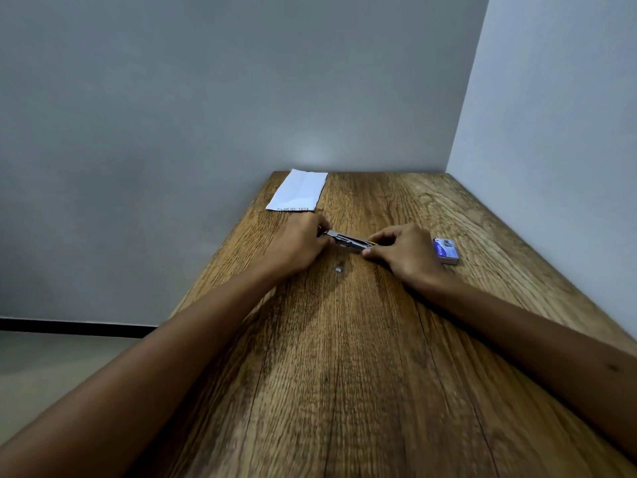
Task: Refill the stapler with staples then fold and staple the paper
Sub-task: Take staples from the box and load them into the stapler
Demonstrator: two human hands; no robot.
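Stapler (348,241) lies near the middle of the wooden worktop (344,374), held low over the surface between both hands, its long axis running from about ten o'clock to four o'clock. Left hand (298,243) grips the ten o'clock end, its fingers curled closed around that end; right hand (405,251) pinches the four o'clock end, thumb and fingers (381,239) closed on the body. Whether the magazine is open cannot be told, the middle being small and blurred

It looks a small, stiff metal tool, light enough for a fingertip hold, but smooth and probably sprung, so the firm hold belongs on the solid body ends rather than on the thin inner channel, which could snap shut on a finger

A box of staples (446,250) sits just at three o'clock of the right hand. A tiny grey scrap (339,269), perhaps loose staples, lies at six o'clock of the stapler. The white paper (298,191), thin and easily creased, rests flat at the far eleven o'clock edge, well apart, judged not yet stapled
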